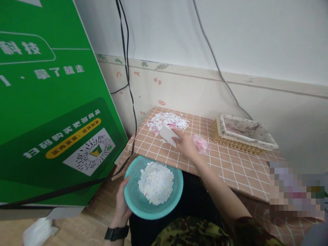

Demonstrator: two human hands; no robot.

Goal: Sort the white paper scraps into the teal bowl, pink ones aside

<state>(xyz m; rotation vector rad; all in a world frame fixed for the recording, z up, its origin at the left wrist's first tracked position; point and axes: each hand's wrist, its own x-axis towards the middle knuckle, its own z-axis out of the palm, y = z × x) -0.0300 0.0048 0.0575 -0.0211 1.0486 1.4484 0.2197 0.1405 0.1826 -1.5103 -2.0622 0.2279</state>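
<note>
My left hand grips the left rim of a teal plastic colander, which sits just below the table's front edge. A heap of white paper scraps lies inside it. Over the table, my right hand is closed on a flat white card, its far edge by a pile of white and pink paper scraps. Beside my right wrist lies a small pink and white bunch, too soft in detail to name.
A cloth-lined wicker basket stands at the right on the checked tablecloth. The tall green cabinet rises at the left, with black cables hanging before it. A white plastic bag lies on the floor.
</note>
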